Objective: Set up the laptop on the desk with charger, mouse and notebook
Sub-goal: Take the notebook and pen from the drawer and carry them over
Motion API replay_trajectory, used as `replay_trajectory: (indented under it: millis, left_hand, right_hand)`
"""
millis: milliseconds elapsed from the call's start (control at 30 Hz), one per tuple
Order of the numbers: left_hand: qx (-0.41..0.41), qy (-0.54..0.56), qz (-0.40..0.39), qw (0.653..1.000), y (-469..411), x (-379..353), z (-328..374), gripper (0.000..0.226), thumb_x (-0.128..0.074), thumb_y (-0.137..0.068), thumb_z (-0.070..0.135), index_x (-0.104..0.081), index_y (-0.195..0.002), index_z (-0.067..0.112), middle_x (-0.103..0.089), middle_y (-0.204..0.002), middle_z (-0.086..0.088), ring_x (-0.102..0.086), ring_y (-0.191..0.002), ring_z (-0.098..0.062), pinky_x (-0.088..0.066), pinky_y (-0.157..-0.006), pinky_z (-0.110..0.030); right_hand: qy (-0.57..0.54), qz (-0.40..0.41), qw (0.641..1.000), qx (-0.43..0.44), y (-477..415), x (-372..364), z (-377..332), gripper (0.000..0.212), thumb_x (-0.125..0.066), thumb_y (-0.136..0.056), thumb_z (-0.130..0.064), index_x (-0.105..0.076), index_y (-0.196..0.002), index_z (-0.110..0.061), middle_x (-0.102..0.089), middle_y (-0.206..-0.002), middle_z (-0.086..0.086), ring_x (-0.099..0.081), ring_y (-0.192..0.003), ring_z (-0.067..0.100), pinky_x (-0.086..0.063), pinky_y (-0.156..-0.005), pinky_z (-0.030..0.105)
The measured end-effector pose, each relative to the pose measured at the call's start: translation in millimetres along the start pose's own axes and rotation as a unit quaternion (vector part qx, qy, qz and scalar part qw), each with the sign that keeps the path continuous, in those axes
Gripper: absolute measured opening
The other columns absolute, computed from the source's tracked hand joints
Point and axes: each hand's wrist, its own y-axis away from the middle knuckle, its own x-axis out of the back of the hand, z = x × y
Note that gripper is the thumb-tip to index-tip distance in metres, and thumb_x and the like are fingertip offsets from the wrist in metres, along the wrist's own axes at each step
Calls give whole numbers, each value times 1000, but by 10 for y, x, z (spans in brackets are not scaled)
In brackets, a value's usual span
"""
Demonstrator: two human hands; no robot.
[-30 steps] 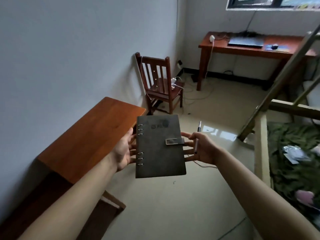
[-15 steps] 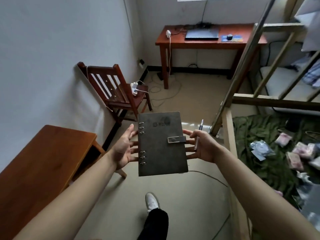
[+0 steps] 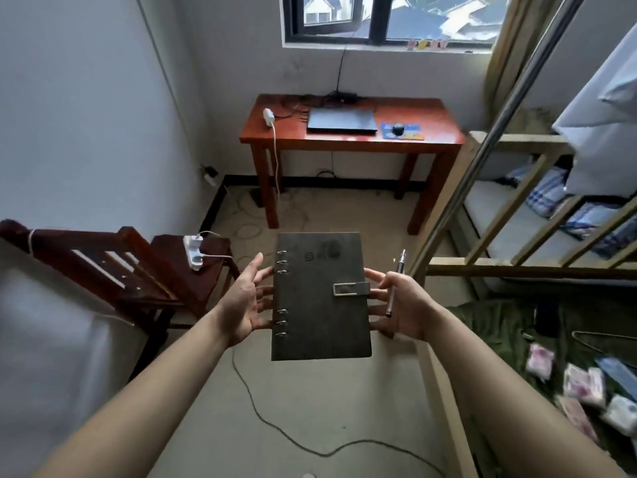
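A dark grey ring-bound notebook with a metal clasp lies flat on the fingers of both hands, closed. My left hand supports its ringed spine side. My right hand supports the clasp side and also holds a pen against the palm. Straight ahead under the window stands the red wooden desk. On it lie a closed dark laptop, a black mouse on a blue mouse pad, and a white charger at the left edge with its cable hanging down.
A dark wooden chair at the left carries a white power strip. A bunk bed frame with a metal pole fills the right side. Cables trail over the floor between me and the desk.
The view has swung and advanced toward the desk, which now sits centred ahead with the window in sight. The small side table at left has left the view. Both hands hold the notebook as before.
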Motion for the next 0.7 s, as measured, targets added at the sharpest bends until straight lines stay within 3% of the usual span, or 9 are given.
replay_trajectory:
  millis: [100, 200, 433, 567, 700]
  left_hand:
    - [7, -20, -20, 1000, -549, -166, 402, 65, -39, -91, 74, -52, -139, 31, -64, -129, -10, -62, -118, -27, -56, -83, -49]
    - [15, -27, -39, 999, -1221, -368, 762, 67, -39, -91, 74, -50, -141, 31, -63, -130, -11, -61, -119, -28, -55, -88, -53]
    - [16, -67, -39, 997, -2854, -856, 1683, 60, -39, -92, 72, -57, -132, 32, -65, -128, -9, -63, -116, -26, -56, -89, -51]
    - [24, -81, -28, 996, -3736, -1117, 2457, 61, -39, -91, 73, -58, -133, 33, -66, -128, -7, -63, -116, -25, -55, -89, -49]
    - [10, -75, -17, 997, -4411, -1238, 3101, 55, -36, -93, 71, -63, -124, 34, -70, -115, -4, -64, -109, -24, -50, -98, -52]
  right_hand:
    - [-12, 23, 1000, 6, -263, 163, -415, 48, -31, -93, -17, -60, -129, -30, -61, -130, 17, -58, -121, 40, -58, -88, 51]
    - [-24, 34, 999, 10, -686, 444, -862, 53, -30, -91, -15, -57, -134, -28, -61, -129, 16, -60, -110, 36, -59, -74, 43]
    - [-26, 33, 999, 32, -2105, 1131, -1890, 61, -30, -86, -9, -57, -131, -39, -67, -111, 8, -66, -83, 26, -59, -70, 40]
    - [-35, 12, 999, 33, -2890, 1418, -2738, 58, -27, -86, -6, -67, -109, -41, -75, -98, 1, -69, -76, 21, -59, -66, 37]
    - [-12, 2, 999, 45, -3539, 1568, -3488, 64, -25, -85, -4, -66, -117, -42, -76, -92, -4, -70, -71, 15, -58, -67, 34]
